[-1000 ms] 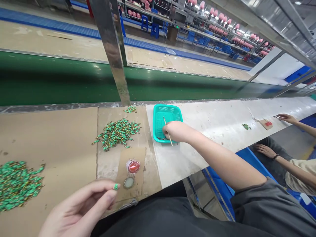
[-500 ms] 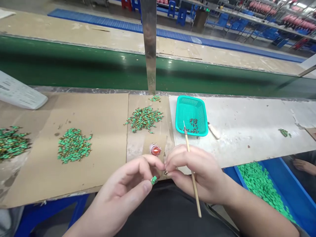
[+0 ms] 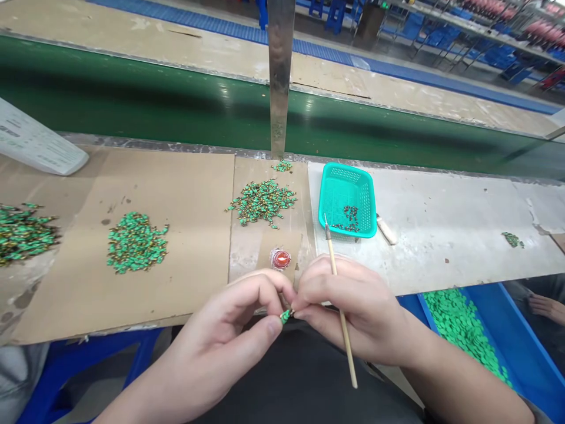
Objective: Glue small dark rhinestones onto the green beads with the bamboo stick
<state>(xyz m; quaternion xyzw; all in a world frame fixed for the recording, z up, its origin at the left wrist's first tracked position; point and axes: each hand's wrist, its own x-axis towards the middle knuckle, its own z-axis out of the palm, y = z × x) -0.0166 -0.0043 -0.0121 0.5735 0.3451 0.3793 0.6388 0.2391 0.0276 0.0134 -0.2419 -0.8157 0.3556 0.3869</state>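
My left hand [image 3: 247, 318] is closed, its thumb and fingers pinching a small green piece [image 3: 285, 316]. Against the right end of that piece, the fingertips of my right hand [image 3: 353, 300] pinch a tiny dark bit, mostly hidden by the fingers. A thin paintbrush [image 3: 339, 294] with a wooden handle is also held in my right hand, its tip pointing up and away. Just beyond my hands sits a small round dab of red-orange paint or glue [image 3: 281, 259]. Behind my right hand stands a turquoise basket [image 3: 324, 200] with small dark bits [image 3: 352, 215] inside.
Heaps of green-and-gold pieces lie on the cardboard: one in the middle [image 3: 263, 202], one left [image 3: 136, 242], one far left [image 3: 24, 234]. A white-handled tool [image 3: 386, 230] rests beside the basket. A metal post [image 3: 280, 76] rises ahead. Below right is a blue bin [image 3: 514, 330] of green pieces, near another person's hand [image 3: 547, 307].
My two hands have come closer, and the green piece now meets the dark bit at my right fingertips. The view has tilted slightly, shifting the bench upward.
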